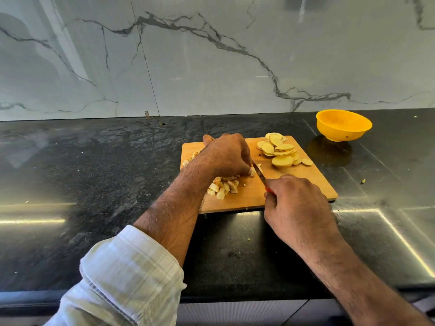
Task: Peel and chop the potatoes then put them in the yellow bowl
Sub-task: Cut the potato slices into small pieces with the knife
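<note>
A wooden cutting board (303, 182) lies on the dark counter. A pile of round potato slices (281, 150) sits at its far right corner. Small chopped potato pieces (223, 185) lie at the board's left-middle, and more show behind my left wrist. My left hand (227, 155) curls over potato pieces next to the blade and holds them down. My right hand (294, 201) grips the red handle of a knife (259, 171), whose blade points away from me into the pieces under my left fingers. The yellow bowl (343, 124) stands empty beyond the board, to the right.
The black stone counter (94, 172) runs wide to the left and right of the board, with its front edge near me. A marble backsplash (211, 55) rises behind. A tiny potato scrap (363, 181) lies right of the board.
</note>
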